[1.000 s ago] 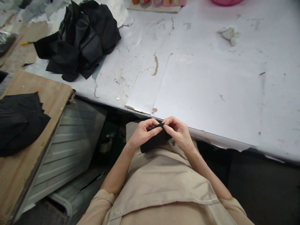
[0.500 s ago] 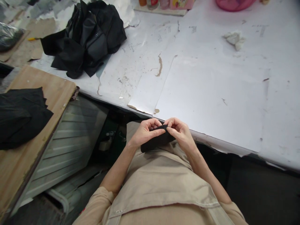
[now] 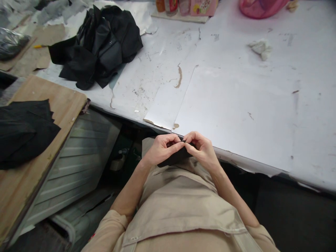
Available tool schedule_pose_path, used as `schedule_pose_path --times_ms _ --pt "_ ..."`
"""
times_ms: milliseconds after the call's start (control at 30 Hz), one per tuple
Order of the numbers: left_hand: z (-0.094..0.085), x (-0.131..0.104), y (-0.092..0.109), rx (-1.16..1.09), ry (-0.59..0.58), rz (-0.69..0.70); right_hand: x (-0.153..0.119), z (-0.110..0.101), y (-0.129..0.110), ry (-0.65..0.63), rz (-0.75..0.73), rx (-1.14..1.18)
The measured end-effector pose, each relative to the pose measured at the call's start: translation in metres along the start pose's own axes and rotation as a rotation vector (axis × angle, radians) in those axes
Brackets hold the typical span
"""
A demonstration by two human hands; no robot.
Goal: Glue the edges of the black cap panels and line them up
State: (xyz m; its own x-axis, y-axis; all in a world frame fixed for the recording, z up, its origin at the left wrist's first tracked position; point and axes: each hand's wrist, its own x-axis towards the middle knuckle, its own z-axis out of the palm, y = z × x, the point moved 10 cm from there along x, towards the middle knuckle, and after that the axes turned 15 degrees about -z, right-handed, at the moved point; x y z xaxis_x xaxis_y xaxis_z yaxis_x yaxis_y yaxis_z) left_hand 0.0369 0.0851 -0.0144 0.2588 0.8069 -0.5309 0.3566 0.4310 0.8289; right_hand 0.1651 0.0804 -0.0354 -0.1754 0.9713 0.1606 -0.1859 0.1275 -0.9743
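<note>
A small piece of black fabric point(image 3: 174, 158) hangs over my lap at the table's front edge. My left hand point(image 3: 163, 148) pinches its upper edge from the left, thumb pressed against the fingers. From the right, my right hand point(image 3: 200, 148) pinches the same edge. The thumbs and fingertips of both hands nearly meet at the middle of that edge. The fingers cover much of the fabric's top, and its finer detail is too small to tell.
A white-covered table point(image 3: 231, 105) spans the front. Crumpled black fabric point(image 3: 105, 49) lies at its back left, a pink bowl point(image 3: 262, 7) at the back, and white tissue point(image 3: 260, 49) at right. More black fabric point(image 3: 25, 131) rests on a wooden board point(image 3: 61, 101) at left.
My fingertips have drawn closer together on the black fabric, and less of its upper edge shows between them. The view has tilted slightly, so the table items sit a little lower.
</note>
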Motion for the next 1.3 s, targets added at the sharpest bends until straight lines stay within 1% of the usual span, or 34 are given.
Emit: schedule_pose_path --times_ms 67,133,267,333,400,500,600,667,767,900,1033,1167,1233,1300 --pt "-0.005 -0.003 0.007 0.026 0.004 0.025 0.001 0.002 -0.001 -0.032 -0.002 -0.035" --pt "-0.014 -0.005 0.006 -0.027 0.023 0.02 0.001 0.001 -0.001 -0.066 0.001 -0.084" --pt "-0.044 -0.006 -0.011 -0.236 0.148 0.014 -0.002 -0.014 0.002 -0.094 0.018 -0.155" --pt "-0.055 -0.006 -0.022 -0.32 0.198 -0.012 -0.006 -0.021 0.006 -0.119 0.034 -0.17" --pt "-0.06 -0.006 -0.03 -0.366 0.213 -0.046 -0.01 -0.023 0.008 -0.169 0.035 -0.188" --pt "-0.064 -0.007 -0.036 -0.399 0.224 -0.069 -0.014 -0.026 0.01 -0.224 0.011 -0.251" --pt "-0.072 -0.009 -0.039 -0.439 0.274 -0.064 -0.017 -0.031 0.014 -0.227 0.01 -0.318" --pt "-0.08 -0.011 -0.041 -0.475 0.331 -0.042 -0.018 -0.037 0.019 -0.176 0.036 -0.307" --pt "-0.089 -0.014 -0.043 -0.509 0.395 -0.001 -0.019 -0.047 0.027 -0.065 0.095 -0.183" --pt "-0.088 -0.014 -0.045 -0.524 0.421 0.019 -0.021 -0.05 0.035 0.014 0.155 -0.045" --pt "-0.084 -0.015 -0.047 -0.521 0.423 0.032 -0.023 -0.053 0.037 0.103 0.186 0.042" --pt "-0.084 -0.015 -0.046 -0.544 0.418 0.049 -0.023 -0.06 0.037 0.246 0.178 0.126" --pt "-0.086 -0.015 -0.046 -0.566 0.438 0.051 -0.024 -0.063 0.039 0.337 0.176 0.186" --pt "-0.089 -0.016 -0.047 -0.588 0.469 0.049 -0.028 -0.064 0.045 0.398 0.191 0.233"
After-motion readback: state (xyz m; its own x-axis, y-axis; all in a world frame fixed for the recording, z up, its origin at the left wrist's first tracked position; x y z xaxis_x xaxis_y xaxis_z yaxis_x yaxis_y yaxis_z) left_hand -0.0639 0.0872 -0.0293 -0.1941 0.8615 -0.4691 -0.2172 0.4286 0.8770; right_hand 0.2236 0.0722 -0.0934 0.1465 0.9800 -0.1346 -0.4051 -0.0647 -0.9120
